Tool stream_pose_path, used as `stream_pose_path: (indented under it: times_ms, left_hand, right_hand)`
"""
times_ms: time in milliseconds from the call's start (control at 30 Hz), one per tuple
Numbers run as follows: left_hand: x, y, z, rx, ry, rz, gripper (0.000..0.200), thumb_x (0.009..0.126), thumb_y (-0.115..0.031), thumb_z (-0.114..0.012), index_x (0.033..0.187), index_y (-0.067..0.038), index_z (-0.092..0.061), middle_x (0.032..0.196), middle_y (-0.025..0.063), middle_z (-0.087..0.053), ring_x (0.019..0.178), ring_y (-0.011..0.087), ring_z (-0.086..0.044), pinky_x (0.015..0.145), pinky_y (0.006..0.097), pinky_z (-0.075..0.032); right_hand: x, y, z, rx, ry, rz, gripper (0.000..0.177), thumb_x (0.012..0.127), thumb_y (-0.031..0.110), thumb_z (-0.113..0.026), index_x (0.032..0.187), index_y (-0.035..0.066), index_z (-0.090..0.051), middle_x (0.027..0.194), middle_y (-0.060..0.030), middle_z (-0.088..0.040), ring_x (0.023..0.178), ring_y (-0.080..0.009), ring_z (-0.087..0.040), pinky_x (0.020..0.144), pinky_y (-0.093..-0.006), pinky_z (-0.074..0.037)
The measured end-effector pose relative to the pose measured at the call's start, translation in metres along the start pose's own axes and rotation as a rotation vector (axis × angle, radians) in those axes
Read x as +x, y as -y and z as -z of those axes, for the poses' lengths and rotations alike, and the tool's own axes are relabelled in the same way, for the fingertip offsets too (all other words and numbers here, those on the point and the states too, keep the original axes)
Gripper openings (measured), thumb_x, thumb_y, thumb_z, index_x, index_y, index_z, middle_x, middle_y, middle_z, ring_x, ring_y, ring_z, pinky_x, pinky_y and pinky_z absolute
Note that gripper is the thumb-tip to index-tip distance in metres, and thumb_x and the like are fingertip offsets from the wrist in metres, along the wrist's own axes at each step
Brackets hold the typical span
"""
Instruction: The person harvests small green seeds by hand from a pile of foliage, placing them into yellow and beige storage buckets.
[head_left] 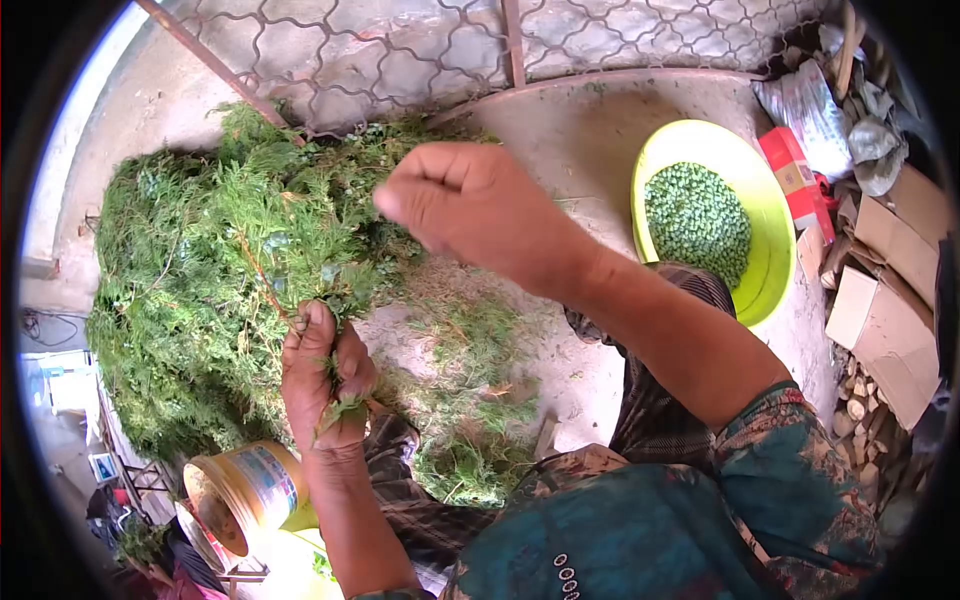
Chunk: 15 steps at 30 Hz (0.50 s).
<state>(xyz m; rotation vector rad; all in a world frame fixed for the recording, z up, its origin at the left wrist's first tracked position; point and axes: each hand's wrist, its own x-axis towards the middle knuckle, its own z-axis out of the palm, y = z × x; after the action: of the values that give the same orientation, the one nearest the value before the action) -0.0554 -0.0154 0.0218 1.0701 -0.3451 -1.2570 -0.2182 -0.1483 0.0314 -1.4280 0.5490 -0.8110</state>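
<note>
My left hand (330,370) is closed around a leafy conifer sprig (345,295), whose brown stem and green foliage stick out above the fist. A bit of green also shows at the palm. Above and to the right, my right hand (450,195) hangs in the air with its fingers curled to the thumb. Whatever it pinches, if anything, is hidden. Beneath both hands spreads a big heap of cut conifer branches (190,290). At the right stands a yellow-green basin (775,250) holding many small green cones (697,220).
A metal lattice gate (400,60) runs along the back. Loose clippings (470,340) lie on the floor before me. A yellow bucket (215,480) lies tilted at the lower left. On the right are a red box (795,180), flattened cardboard (885,330) and wood pieces (855,415).
</note>
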Motion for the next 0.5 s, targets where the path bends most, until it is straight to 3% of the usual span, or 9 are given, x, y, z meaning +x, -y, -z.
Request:
stream_pose_path:
  times_ms: [33,67,333,433,467,500]
  left_hand:
    - [0.000,0.000,-0.002,-0.001,-0.003,-0.006,0.011,0.089,-0.022,-0.056,0.084,-0.013,-0.053,0.054,0.0013,-0.043,0.038,0.0063,-0.031,0.035,0.0182,-0.024]
    - [0.000,0.001,-0.004,0.033,-0.016,-0.019,0.011,0.089,-0.022,-0.056,0.084,-0.012,-0.053,0.055,0.0019,-0.044,0.038,0.0064,-0.032,0.035,0.0183,-0.025]
    - [-0.003,0.009,-0.007,0.340,-0.080,-0.141,0.011,0.088,-0.020,-0.056,0.085,-0.010,-0.054,0.058,0.0017,-0.049,0.039,0.0061,-0.036,0.035,0.0182,-0.026]
    - [-0.006,0.003,-0.007,0.299,-0.053,-0.094,0.008,0.088,-0.017,-0.056,0.083,-0.011,-0.054,0.053,0.0013,-0.046,0.038,0.0063,-0.035,0.036,0.0184,-0.025]
    - [-0.007,0.000,-0.006,0.298,-0.055,-0.092,0.008,0.088,-0.017,-0.056,0.083,-0.011,-0.054,0.053,0.0013,-0.046,0.038,0.0063,-0.035,0.036,0.0184,-0.025]
    - [-0.009,-0.002,-0.004,0.231,-0.083,-0.040,0.008,0.088,-0.017,-0.057,0.085,-0.010,-0.055,0.054,0.0019,-0.047,0.037,0.0066,-0.035,0.035,0.0184,-0.025]
  right_hand:
    - [-0.001,-0.005,-0.005,-0.114,-0.005,0.133,0.028,0.085,0.031,-0.060,0.082,0.003,-0.057,0.071,0.0011,-0.052,0.061,-0.0030,-0.044,0.052,-0.0197,-0.038]
    - [-0.002,-0.007,-0.008,-0.089,0.051,0.094,0.026,0.083,0.025,-0.062,0.093,0.001,-0.058,0.073,0.0004,-0.053,0.069,-0.0044,-0.046,0.061,-0.0216,-0.040]
    - [-0.009,-0.012,-0.030,-0.354,0.095,0.204,0.023,0.082,0.022,-0.058,0.091,0.000,-0.056,0.070,-0.0136,-0.056,0.063,-0.0177,-0.055,0.058,-0.0320,-0.043]
    - [-0.004,-0.013,-0.022,-0.560,0.043,0.336,0.019,0.084,0.019,-0.053,0.088,0.000,-0.055,0.068,-0.0109,-0.055,0.059,-0.0216,-0.055,0.058,-0.0342,-0.045]
    - [-0.001,-0.012,-0.011,-0.560,0.044,0.334,0.019,0.084,0.019,-0.053,0.088,0.000,-0.055,0.068,-0.0109,-0.055,0.059,-0.0216,-0.055,0.058,-0.0342,-0.045]
    - [0.002,-0.008,0.008,-0.222,0.015,0.212,0.017,0.084,0.018,-0.052,0.087,0.002,-0.054,0.067,-0.0084,-0.054,0.055,-0.0186,-0.051,0.053,-0.0318,-0.043]
